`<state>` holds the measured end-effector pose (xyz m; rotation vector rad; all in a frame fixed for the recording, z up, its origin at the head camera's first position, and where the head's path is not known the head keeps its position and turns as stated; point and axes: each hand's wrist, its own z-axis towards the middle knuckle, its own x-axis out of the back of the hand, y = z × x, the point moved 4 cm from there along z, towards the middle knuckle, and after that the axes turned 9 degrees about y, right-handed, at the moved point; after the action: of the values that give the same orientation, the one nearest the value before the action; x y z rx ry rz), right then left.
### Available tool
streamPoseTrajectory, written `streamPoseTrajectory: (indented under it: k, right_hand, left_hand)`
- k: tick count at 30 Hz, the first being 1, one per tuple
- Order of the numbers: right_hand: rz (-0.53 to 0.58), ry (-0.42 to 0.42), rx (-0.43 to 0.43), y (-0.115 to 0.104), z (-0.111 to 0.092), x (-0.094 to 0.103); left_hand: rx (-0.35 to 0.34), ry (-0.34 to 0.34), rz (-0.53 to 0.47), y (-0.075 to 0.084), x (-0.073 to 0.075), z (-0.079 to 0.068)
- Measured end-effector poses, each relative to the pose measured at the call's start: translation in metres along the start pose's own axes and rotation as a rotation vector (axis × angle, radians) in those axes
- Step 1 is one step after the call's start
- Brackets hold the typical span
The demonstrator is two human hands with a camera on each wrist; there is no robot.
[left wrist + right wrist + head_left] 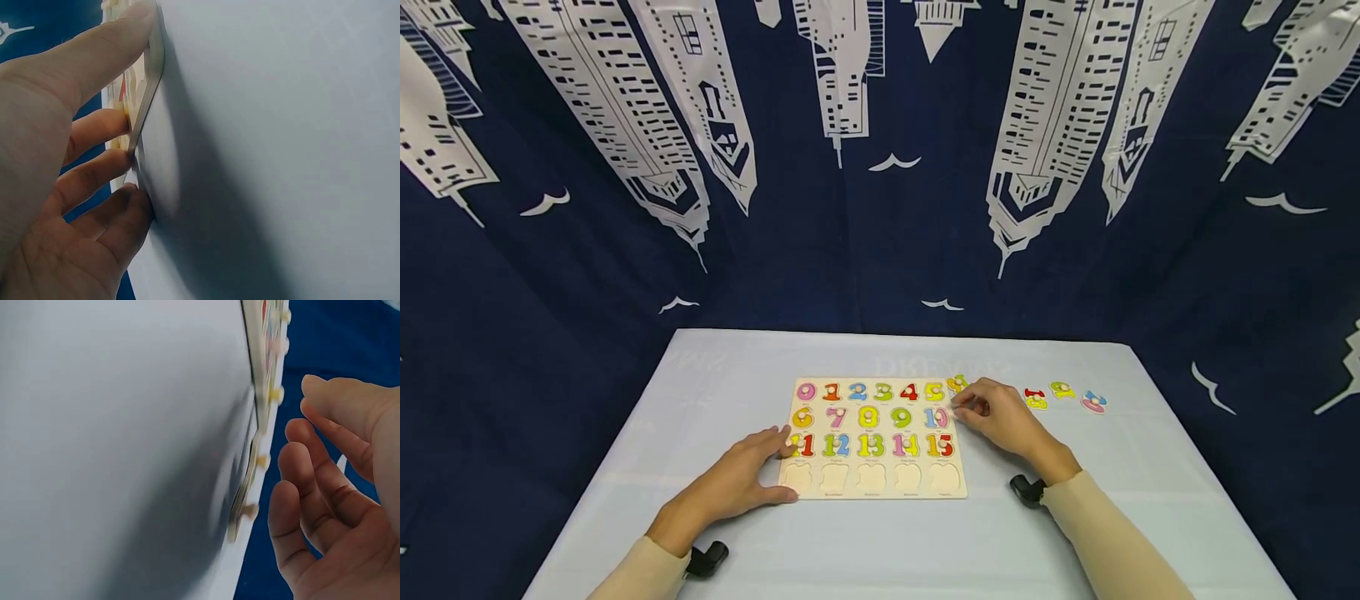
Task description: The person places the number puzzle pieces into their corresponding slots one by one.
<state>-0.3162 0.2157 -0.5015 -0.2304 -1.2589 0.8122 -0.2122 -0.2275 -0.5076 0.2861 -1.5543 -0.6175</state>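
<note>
A wooden number puzzle board (850, 498) lies on the table with colourful knobbed number pieces, 0 to 15, in its upper rows. Its bottom row shows bare recesses (871, 477). My left hand (737, 475) rests at the board's left side, fingers spread along the edge and thumb at the near corner. My right hand (1003, 421) hovers by the board's right edge, near the 10 piece (937, 417). Its fingers are loosely bent, and nothing shows between thumb and fingertips in the right wrist view. Just beyond those fingertips lies a loose yellow number piece (957, 383).
Several more loose number pieces lie right of the board: a red and yellow one (1035, 399), a green and yellow one (1062, 389) and a pink and blue one (1093, 402). The white table (865, 550) ends at a dark blue printed cloth (850, 250).
</note>
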Motion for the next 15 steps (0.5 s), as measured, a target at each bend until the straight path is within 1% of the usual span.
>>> streamPoseTrajectory:
  k: [5,8,11,15]
  right_hand:
    - [-0.036,0.031,-0.027,0.015,0.017,0.003]
    - [-0.06,0.037,-0.043,0.021,0.027,0.003]
    - [-0.074,0.026,-0.058,0.026,0.036,0.001]
    - [-0.094,-0.01,-0.077,0.03,0.046,-0.003]
  left_hand:
    - [0.006,-0.001,0.006,0.0,-0.001,0.0]
    - [0.002,0.003,0.011,0.001,-0.001,0.0]
    - [0.004,0.006,0.011,0.001,-0.001,0.0]
    - [0.006,0.006,0.006,0.001,-0.001,0.001]
